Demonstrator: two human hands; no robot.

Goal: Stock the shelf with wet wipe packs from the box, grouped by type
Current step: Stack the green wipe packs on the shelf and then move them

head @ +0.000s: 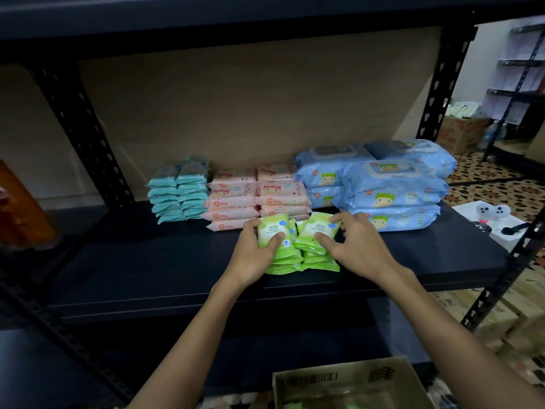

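Two short stacks of green wet wipe packs [300,249] lie side by side near the front of the dark shelf board [147,261]. My left hand [253,255] grips the left stack, thumb on its top pack. My right hand [356,246] grips the right stack from the right side. Behind them on the shelf stand teal packs [178,190], pink packs [256,196] and large blue packs [383,184], each type grouped together. The cardboard box [348,385] sits below at the bottom edge, with green packs showing inside.
Black slotted uprights [79,125] frame the shelf left and right. An orange object [20,208] stands at the far left. To the right are patterned floor tiles, a white box [495,222], another carton [460,134] and more shelving.
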